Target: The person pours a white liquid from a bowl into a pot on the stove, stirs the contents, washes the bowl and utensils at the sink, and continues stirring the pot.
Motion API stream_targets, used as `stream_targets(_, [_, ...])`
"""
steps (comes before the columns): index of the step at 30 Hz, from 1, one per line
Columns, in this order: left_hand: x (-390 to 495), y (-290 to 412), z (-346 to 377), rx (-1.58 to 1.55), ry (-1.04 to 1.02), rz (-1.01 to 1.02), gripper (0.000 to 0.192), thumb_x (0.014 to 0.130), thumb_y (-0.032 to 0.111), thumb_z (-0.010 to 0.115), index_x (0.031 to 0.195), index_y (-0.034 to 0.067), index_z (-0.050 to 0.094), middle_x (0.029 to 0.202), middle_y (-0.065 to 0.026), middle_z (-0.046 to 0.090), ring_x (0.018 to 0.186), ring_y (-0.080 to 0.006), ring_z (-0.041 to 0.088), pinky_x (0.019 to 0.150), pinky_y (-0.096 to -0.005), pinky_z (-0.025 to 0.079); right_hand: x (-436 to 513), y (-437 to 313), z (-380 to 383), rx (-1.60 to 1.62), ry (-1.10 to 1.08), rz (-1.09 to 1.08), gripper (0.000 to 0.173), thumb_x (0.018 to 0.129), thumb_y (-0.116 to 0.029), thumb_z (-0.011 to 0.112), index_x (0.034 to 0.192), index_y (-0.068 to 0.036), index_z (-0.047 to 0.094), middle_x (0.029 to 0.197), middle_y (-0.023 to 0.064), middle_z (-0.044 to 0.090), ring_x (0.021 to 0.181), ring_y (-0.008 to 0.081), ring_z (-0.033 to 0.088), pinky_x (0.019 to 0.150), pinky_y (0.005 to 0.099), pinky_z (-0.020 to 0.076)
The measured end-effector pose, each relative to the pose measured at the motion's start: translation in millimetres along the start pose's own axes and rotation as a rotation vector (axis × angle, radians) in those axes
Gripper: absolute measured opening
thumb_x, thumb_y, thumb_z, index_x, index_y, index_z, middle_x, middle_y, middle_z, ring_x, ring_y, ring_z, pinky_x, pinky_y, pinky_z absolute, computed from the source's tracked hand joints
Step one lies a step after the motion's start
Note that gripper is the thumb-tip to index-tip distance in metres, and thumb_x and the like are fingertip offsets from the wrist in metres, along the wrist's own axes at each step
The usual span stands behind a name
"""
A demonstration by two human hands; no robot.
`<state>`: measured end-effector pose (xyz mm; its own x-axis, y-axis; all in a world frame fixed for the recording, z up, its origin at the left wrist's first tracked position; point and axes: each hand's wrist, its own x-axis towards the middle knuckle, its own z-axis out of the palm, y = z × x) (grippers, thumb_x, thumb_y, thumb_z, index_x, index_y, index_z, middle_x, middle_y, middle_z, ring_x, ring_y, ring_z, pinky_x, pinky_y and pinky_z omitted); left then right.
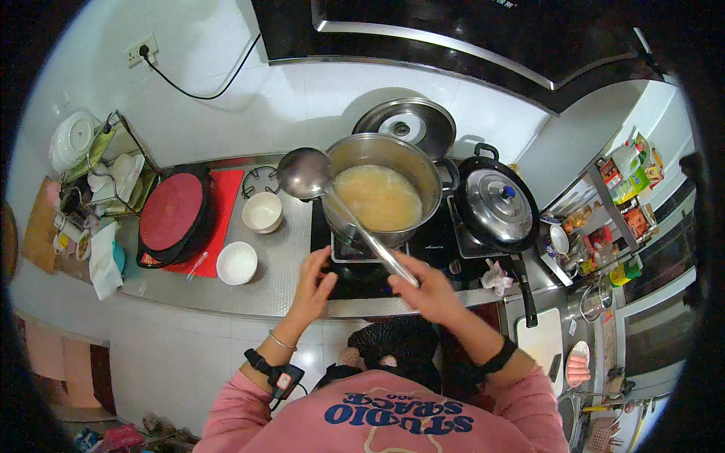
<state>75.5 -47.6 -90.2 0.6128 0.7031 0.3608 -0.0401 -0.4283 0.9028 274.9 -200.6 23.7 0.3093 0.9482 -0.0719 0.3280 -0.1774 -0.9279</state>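
Observation:
My right hand grips the handle of a large metal ladle. The ladle's bowl is raised beyond the left rim of a deep steel pot, with its handle slanting across the pot's front. Pale yellow, cloudy liquid fills the lower part of that pot, which sits on a black gas cooktop. Empty and with fingers apart, my left hand hovers over the cooktop's front left edge. To its left on the steel counter are two small white bowls, a front bowl and a rear bowl.
A lidded black frying pan stands at right, its handle jutting past the counter edge. A pot lid leans on the back wall. At left are a black electric pan on a red mat and a dish rack.

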Motion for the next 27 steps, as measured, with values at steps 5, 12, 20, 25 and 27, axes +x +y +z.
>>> stream_targets(5, [-32, -102, -44, 0.529, 0.203, -0.189, 0.047, 0.087, 0.026, 0.062, 0.127, 0.004, 0.051, 0.127, -0.019, 0.048, 0.111, -0.0341, 0.047, 0.096, -0.0418, 0.037, 26, 0, -63, -0.713, 0.29, -0.382, 0.049, 0.082, -0.01, 0.062, 0.129, -0.005, 0.052, 0.093, 0.0177, 0.063, 0.081, 0.0345, 0.064, 0.071, 0.0398, 0.053])
stream_targets(12, [-56, -168, -57, 0.752, 0.345, -0.208, 0.044, 0.089, 0.024, 0.057, 0.123, -0.002, 0.05, 0.128, -0.0228, 0.046, 0.119, -0.0396, 0.042, 0.102, -0.0473, 0.032, 92, -1, -70, -1.288, 0.259, -0.173, 0.052, 0.078, -0.004, 0.057, 0.13, -0.009, 0.051, 0.095, 0.0174, 0.056, 0.073, 0.0329, 0.065, 0.062, 0.041, 0.054])
stream_targets(20, [-57, -159, -54, 0.668, 0.391, -0.212, 0.04, 0.089, 0.026, 0.058, 0.118, -0.001, 0.052, 0.129, -0.0187, 0.046, 0.121, -0.0375, 0.041, 0.103, -0.0466, 0.031, 168, 11, -32, -1.402, 0.094, 0.031, 0.049, 0.085, -0.007, 0.051, 0.134, -0.012, 0.047, 0.1, 0.0157, 0.055, 0.081, 0.0302, 0.066, 0.063, 0.0391, 0.0542])
stream_targets(25, [-56, -156, -55, 0.664, 0.364, -0.227, 0.037, 0.089, 0.028, 0.057, 0.115, 0.001, 0.053, 0.128, -0.017, 0.048, 0.119, -0.0365, 0.043, 0.102, -0.0467, 0.031, 175, 13, -20, -1.525, -0.004, -0.134, 0.048, 0.084, -0.009, 0.052, 0.131, -0.013, 0.05, 0.095, 0.0139, 0.056, 0.074, 0.0286, 0.066, 0.06, 0.0395, 0.0537])
stream_targets(27, [-56, -154, -55, 0.679, 0.361, -0.208, 0.033, 0.09, 0.027, 0.057, 0.11, 0.001, 0.056, 0.126, -0.0167, 0.049, 0.117, -0.0358, 0.044, 0.101, -0.0466, 0.032, 167, 9, -20, -1.483, -0.023, -0.231, 0.047, 0.084, -0.009, 0.052, 0.13, -0.013, 0.051, 0.092, 0.0134, 0.057, 0.072, 0.0287, 0.066, 0.059, 0.0404, 0.0531])
